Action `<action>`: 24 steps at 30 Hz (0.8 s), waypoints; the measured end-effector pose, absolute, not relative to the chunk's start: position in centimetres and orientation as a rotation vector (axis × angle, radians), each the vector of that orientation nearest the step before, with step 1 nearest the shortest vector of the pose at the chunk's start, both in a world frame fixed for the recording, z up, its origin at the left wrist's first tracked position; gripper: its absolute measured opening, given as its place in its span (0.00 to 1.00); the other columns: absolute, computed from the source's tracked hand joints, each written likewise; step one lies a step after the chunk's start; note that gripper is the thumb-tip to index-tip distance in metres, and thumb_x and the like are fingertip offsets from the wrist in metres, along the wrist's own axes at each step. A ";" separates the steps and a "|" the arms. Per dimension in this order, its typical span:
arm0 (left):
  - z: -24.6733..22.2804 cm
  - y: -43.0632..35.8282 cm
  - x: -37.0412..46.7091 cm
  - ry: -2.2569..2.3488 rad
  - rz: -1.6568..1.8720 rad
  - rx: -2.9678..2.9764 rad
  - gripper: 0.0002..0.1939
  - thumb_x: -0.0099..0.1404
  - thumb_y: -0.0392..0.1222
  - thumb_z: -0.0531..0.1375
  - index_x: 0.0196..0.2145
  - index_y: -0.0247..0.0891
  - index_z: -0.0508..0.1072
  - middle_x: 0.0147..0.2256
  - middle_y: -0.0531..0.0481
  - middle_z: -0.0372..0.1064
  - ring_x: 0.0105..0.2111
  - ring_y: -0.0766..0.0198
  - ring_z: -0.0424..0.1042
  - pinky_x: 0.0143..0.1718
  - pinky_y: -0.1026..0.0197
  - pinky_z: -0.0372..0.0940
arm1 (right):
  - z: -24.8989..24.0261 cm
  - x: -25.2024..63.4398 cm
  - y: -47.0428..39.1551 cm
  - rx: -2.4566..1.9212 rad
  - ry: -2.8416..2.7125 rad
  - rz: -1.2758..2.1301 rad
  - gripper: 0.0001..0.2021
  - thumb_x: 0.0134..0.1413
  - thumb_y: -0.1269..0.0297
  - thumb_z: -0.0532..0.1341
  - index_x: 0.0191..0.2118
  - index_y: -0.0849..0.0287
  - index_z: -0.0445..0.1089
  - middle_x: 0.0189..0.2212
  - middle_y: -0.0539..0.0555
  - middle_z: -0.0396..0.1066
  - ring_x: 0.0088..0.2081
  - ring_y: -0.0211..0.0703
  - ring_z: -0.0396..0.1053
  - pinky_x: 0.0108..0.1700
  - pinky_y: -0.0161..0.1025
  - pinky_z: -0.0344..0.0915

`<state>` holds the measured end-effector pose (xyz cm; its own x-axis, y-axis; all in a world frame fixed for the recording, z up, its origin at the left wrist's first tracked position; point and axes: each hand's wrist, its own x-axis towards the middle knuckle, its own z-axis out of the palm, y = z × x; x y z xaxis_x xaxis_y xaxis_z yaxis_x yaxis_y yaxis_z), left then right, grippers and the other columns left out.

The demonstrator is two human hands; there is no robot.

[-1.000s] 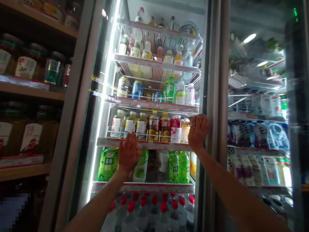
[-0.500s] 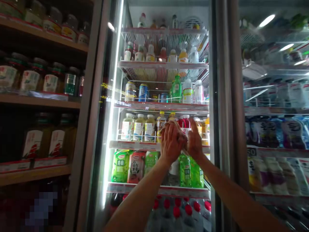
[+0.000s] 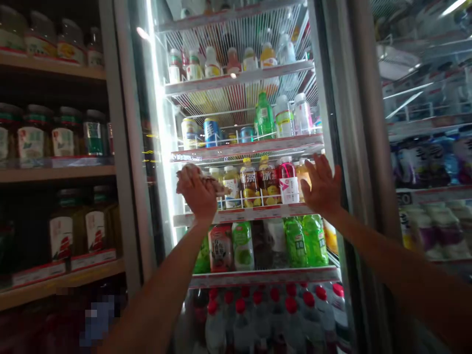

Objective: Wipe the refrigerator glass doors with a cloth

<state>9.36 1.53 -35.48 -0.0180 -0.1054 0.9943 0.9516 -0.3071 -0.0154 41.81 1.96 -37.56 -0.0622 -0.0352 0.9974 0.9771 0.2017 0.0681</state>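
A crumpled light-brown cloth [image 3: 191,173] is under my left hand [image 3: 201,199], pressed against the glass door [image 3: 258,115] of a lit drinks fridge, near its left side. The fingers curl over the cloth. My right hand [image 3: 323,191] is spread, fingers apart, at the door's right side and holds nothing; it looks flat on the glass. Behind the glass, between my hands, bottles of tea [image 3: 250,184] and a red drink bottle [image 3: 288,179] stand on a shelf. My left hand hides some pale bottles.
Left of the fridge, wooden shelves [image 3: 55,174] hold several jars and bottles. A metal door frame [image 3: 363,162] runs along the right, with another glass-fronted fridge beyond it. Red-capped bottles [image 3: 239,319] fill the bottom of the lit fridge.
My left hand has slid left with the cloth, away from my right hand. The right hand has shifted right and its fingers have spread. The view has tilted and come closer.
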 end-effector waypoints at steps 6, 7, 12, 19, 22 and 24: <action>-39.1 1.5 20.7 -0.524 -0.991 -1.655 0.25 0.62 0.43 0.54 0.57 0.37 0.59 0.61 0.42 0.52 0.65 0.52 0.40 0.62 0.48 0.46 | -37.5 41.9 2.2 -0.988 -1.333 -1.123 0.25 0.59 0.58 0.44 0.59 0.61 0.58 0.62 0.60 0.53 0.64 0.49 0.46 0.62 0.54 0.41; -39.2 1.5 20.5 -0.495 -0.950 -1.667 0.25 0.62 0.43 0.54 0.57 0.37 0.59 0.61 0.43 0.53 0.65 0.52 0.41 0.62 0.48 0.47 | -37.5 42.0 2.2 -0.983 -1.337 -1.120 0.24 0.59 0.58 0.45 0.59 0.60 0.57 0.62 0.60 0.53 0.64 0.49 0.46 0.62 0.55 0.41; -37.7 1.2 10.9 -0.730 -1.289 -1.437 0.24 0.64 0.39 0.50 0.57 0.33 0.59 0.62 0.37 0.50 0.64 0.52 0.43 0.62 0.48 0.46 | -37.7 41.8 2.3 -0.986 -1.329 -1.084 0.25 0.59 0.58 0.46 0.60 0.56 0.55 0.63 0.57 0.52 0.65 0.48 0.46 0.62 0.56 0.40; -39.5 1.2 16.1 -0.743 -1.269 -1.518 0.25 0.62 0.40 0.52 0.57 0.35 0.59 0.63 0.39 0.48 0.65 0.50 0.41 0.62 0.45 0.44 | -37.8 41.6 2.2 -0.999 -1.322 -1.052 0.24 0.59 0.59 0.46 0.61 0.54 0.54 0.63 0.55 0.52 0.65 0.47 0.45 0.63 0.56 0.41; -41.0 1.1 18.7 -0.524 -0.941 -1.748 0.26 0.61 0.40 0.53 0.57 0.40 0.60 0.62 0.44 0.52 0.65 0.54 0.42 0.62 0.47 0.45 | -37.8 41.8 2.1 -0.992 -1.326 -1.057 0.24 0.58 0.60 0.46 0.60 0.55 0.56 0.63 0.55 0.53 0.65 0.47 0.46 0.63 0.56 0.41; -41.2 0.9 16.6 -0.546 -0.967 -1.722 0.24 0.62 0.40 0.53 0.56 0.40 0.61 0.61 0.44 0.53 0.64 0.53 0.43 0.62 0.47 0.47 | -37.8 41.9 2.1 -0.998 -1.329 -1.049 0.24 0.58 0.60 0.46 0.60 0.55 0.56 0.63 0.54 0.53 0.65 0.46 0.46 0.63 0.55 0.41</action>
<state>16.56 0.93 -41.23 0.5711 -0.0924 0.8157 0.7460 -0.3563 -0.5627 41.86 2.08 -37.81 -0.0276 -0.0173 0.9995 0.9681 0.2488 0.0310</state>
